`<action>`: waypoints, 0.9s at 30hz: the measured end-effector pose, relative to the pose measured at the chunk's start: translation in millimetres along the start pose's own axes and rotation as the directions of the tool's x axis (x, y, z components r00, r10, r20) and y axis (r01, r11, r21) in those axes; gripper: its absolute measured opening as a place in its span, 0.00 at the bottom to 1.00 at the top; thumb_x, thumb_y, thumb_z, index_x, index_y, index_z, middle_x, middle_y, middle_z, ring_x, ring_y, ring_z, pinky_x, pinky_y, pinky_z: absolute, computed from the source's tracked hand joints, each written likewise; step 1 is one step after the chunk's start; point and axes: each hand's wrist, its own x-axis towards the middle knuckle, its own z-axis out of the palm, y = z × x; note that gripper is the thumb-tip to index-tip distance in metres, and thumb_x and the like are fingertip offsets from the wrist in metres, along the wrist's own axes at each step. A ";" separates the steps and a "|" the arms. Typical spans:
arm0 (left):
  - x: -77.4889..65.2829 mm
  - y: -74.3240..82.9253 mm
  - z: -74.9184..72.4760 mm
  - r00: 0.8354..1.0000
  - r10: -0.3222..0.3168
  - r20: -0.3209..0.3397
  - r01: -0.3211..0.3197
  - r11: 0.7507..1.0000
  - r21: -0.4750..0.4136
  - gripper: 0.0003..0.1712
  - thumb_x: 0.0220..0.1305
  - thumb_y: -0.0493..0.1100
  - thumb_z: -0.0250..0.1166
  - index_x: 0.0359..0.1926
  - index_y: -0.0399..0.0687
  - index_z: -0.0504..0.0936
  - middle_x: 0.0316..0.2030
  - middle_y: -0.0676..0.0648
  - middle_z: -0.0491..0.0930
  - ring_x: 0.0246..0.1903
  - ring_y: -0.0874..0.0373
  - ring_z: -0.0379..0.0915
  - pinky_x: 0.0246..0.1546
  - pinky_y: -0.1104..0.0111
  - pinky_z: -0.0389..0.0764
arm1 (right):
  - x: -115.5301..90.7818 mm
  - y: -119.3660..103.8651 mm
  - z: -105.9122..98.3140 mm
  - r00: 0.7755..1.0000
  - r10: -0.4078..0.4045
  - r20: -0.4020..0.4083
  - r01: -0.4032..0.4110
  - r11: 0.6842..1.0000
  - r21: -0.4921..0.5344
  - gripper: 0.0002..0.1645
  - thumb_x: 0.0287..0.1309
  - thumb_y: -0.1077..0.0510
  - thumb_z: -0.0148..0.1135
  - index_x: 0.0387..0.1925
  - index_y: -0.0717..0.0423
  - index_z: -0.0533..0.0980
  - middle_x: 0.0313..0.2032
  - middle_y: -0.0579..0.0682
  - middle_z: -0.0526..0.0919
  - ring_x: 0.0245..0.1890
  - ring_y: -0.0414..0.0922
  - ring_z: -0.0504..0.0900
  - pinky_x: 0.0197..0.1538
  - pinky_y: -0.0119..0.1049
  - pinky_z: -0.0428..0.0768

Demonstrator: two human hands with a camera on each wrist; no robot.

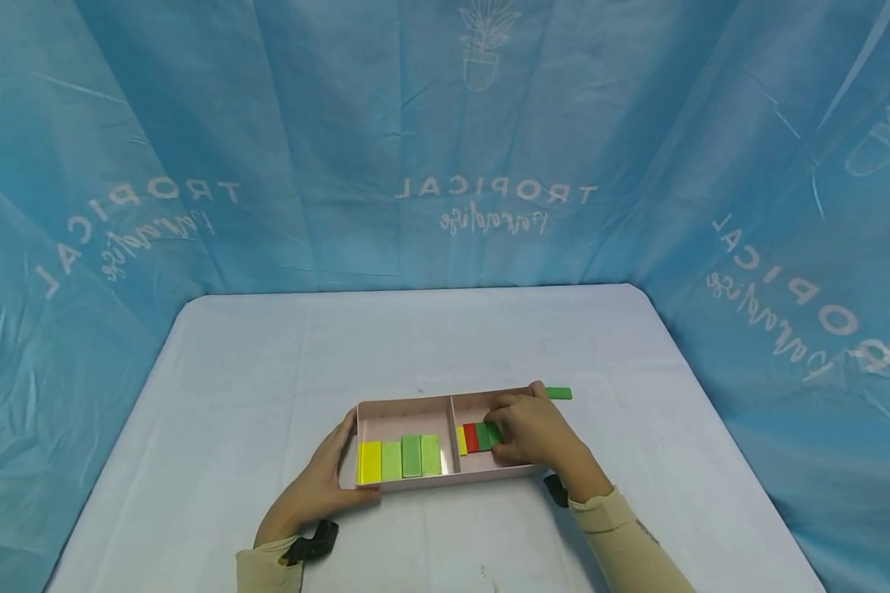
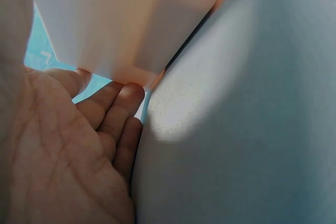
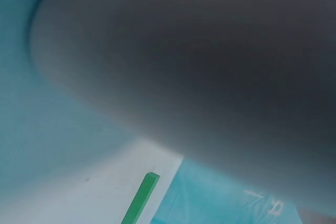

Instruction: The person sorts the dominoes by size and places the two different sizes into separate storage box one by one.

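A shallow pale-pink box (image 1: 408,417) with a divider lies on the table. My left hand (image 1: 315,486) grips its left end, thumb along the front wall and fingers behind; the left wrist view shows the fingertips against the box wall (image 2: 131,24). Yellow and light-green blocks (image 1: 391,461) stand in a row in the left compartment. Over the right compartment, my right hand (image 1: 537,432) pinches a green block (image 1: 495,434) at the end of a short row with a yellow, a red (image 1: 471,438) and another green piece. The hand covers the compartment's right part.
A green stick (image 1: 559,394) lies beyond the box's back right corner, also seen as a green bar (image 3: 142,198) in the right wrist view. White cloth (image 1: 304,346) covers the table. Blue printed curtains (image 1: 341,148) enclose its back and sides.
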 end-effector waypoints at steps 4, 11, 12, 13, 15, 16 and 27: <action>-0.4 0.7 0.4 1.000 -0.009 0.003 0.009 1.000 0.000 0.78 0.41 0.60 0.83 0.81 0.47 0.39 0.79 0.40 0.46 0.77 0.36 0.42 0.72 0.35 0.48 | -1.0 0.6 0.0 1.000 0.002 -0.004 -0.002 1.000 0.002 0.23 0.38 0.43 0.77 0.41 0.41 0.88 0.40 0.36 0.85 0.37 0.35 0.80 0.47 0.45 0.66; -0.1 1.7 0.2 1.000 0.006 -0.006 -0.006 1.000 0.002 0.78 0.41 0.59 0.83 0.81 0.46 0.40 0.79 0.39 0.47 0.77 0.35 0.43 0.72 0.35 0.48 | -2.1 -0.4 -2.1 1.000 0.021 0.002 -0.021 0.999 0.029 0.23 0.40 0.44 0.76 0.43 0.42 0.88 0.42 0.36 0.85 0.38 0.35 0.80 0.49 0.45 0.67; 0.0 1.7 0.2 1.000 0.008 -0.006 -0.008 1.000 0.002 0.78 0.41 0.59 0.83 0.81 0.46 0.40 0.79 0.39 0.47 0.77 0.35 0.43 0.72 0.35 0.48 | -2.4 -0.6 -2.6 1.000 0.023 0.000 -0.023 0.999 0.040 0.23 0.41 0.44 0.76 0.43 0.43 0.88 0.42 0.37 0.85 0.39 0.36 0.80 0.50 0.46 0.68; 0.1 1.5 0.3 1.000 0.010 -0.007 -0.010 1.000 0.001 0.78 0.41 0.59 0.83 0.81 0.46 0.40 0.79 0.39 0.47 0.77 0.35 0.43 0.72 0.35 0.48 | -2.8 -0.6 -3.2 1.000 0.022 -0.006 -0.022 0.998 0.050 0.22 0.42 0.45 0.75 0.43 0.44 0.88 0.43 0.38 0.85 0.40 0.36 0.80 0.50 0.47 0.68; 0.3 1.0 0.5 1.000 0.013 -0.007 -0.013 1.000 0.001 0.78 0.41 0.59 0.83 0.81 0.45 0.40 0.79 0.39 0.47 0.77 0.35 0.43 0.72 0.35 0.48 | -3.6 -0.7 -4.4 1.000 0.021 -0.023 -0.020 0.998 0.065 0.21 0.45 0.45 0.74 0.44 0.45 0.88 0.44 0.39 0.86 0.43 0.38 0.82 0.51 0.49 0.68; 0.4 0.7 0.6 1.000 0.016 -0.008 -0.016 1.000 0.000 0.78 0.41 0.59 0.83 0.81 0.45 0.40 0.79 0.39 0.47 0.77 0.35 0.43 0.72 0.35 0.48 | -4.0 -0.2 -5.0 0.999 0.020 -0.035 -0.018 0.997 0.073 0.20 0.47 0.45 0.72 0.44 0.45 0.88 0.45 0.40 0.86 0.43 0.38 0.82 0.51 0.49 0.68; 0.6 -1.0 1.1 1.000 0.015 -0.011 -0.015 1.000 -0.005 0.79 0.40 0.59 0.83 0.81 0.45 0.40 0.79 0.39 0.47 0.77 0.36 0.43 0.72 0.35 0.48 | -4.7 21.4 -14.9 0.947 0.017 -0.320 0.047 0.980 0.194 0.08 0.53 0.52 0.68 0.35 0.47 0.88 0.35 0.37 0.87 0.34 0.34 0.81 0.41 0.44 0.56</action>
